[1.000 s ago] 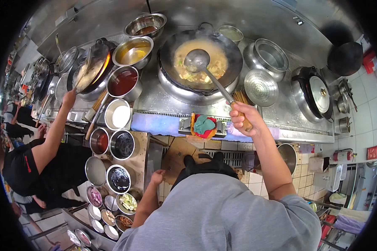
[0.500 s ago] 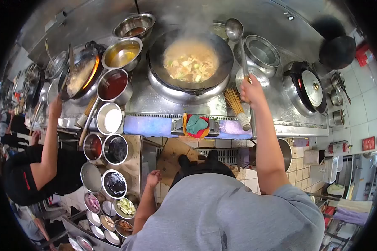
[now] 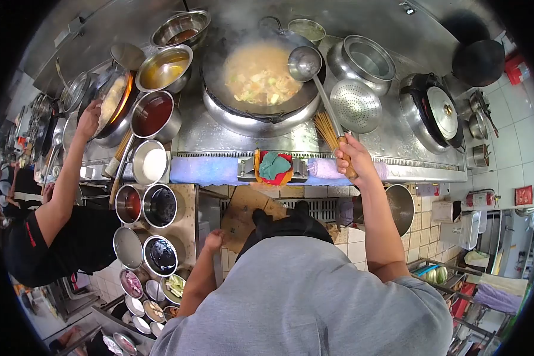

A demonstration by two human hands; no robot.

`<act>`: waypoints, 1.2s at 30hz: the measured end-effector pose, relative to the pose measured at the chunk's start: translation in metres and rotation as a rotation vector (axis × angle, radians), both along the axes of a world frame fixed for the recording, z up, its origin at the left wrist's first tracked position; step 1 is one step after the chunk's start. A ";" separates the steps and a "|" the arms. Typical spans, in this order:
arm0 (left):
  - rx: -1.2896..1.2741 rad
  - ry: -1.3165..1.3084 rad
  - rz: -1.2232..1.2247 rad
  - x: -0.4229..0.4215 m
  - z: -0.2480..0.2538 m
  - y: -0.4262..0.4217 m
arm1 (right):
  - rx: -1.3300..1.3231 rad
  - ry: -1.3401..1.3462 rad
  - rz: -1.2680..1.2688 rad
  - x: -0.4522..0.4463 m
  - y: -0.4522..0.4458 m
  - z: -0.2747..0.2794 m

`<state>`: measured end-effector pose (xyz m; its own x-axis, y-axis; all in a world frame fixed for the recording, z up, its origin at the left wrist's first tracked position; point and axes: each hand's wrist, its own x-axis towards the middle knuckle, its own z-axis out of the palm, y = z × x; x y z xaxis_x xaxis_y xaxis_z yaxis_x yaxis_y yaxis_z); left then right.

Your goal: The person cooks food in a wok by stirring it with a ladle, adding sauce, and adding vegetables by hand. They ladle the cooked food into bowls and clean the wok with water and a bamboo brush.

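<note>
My right hand [image 3: 354, 159] is wrapped around the wooden end of a long-handled ladle [image 3: 304, 63]. The ladle's metal bowl hangs over the right side of a large dark wok [image 3: 312, 98]. Chopped, pale and green food [image 3: 264, 83] lies in the wok, blurred by steam. Close to my right hand, a bamboo wok brush [image 3: 326, 127] leans at the stove's front, and a round perforated strainer [image 3: 356, 107] rests on the counter. My left hand [image 3: 215, 240] hangs low at my side with curled fingers, near the pots, and nothing shows in it.
Left of the wok stand metal bowls of yellow liquid [image 3: 166, 68] and red sauce [image 3: 153, 115], plus a white-filled pot [image 3: 151, 163]. A co-worker's hand [image 3: 89, 120] is beside a flaming wok [image 3: 114, 104]. A lidded pot [image 3: 443, 117] stands right; folded cloths [image 3: 274, 166] lie in front.
The ladle's bowl has moved left and down to over the wok, and my right hand has lowered. My left hand's fingers are more curled. The co-worker's hand has risen.
</note>
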<state>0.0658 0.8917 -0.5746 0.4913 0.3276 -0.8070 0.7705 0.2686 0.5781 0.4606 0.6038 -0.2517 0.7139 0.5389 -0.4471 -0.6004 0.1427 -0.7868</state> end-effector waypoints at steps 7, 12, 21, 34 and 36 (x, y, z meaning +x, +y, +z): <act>0.033 -0.010 -0.044 0.011 -0.001 -0.002 | 0.033 0.095 0.107 -0.012 -0.012 0.009; 0.008 0.021 0.024 -0.017 -0.023 -0.008 | -0.070 0.075 0.165 -0.017 -0.011 0.010; 0.133 0.026 -0.089 -0.045 -0.052 -0.004 | -0.388 -0.464 0.280 0.005 0.030 -0.048; 0.018 0.130 0.048 -0.041 0.002 -0.022 | -0.914 -1.283 0.584 0.003 -0.058 0.026; 0.165 0.211 -0.274 -0.042 0.007 -0.023 | -0.791 -1.026 0.463 0.022 -0.036 0.012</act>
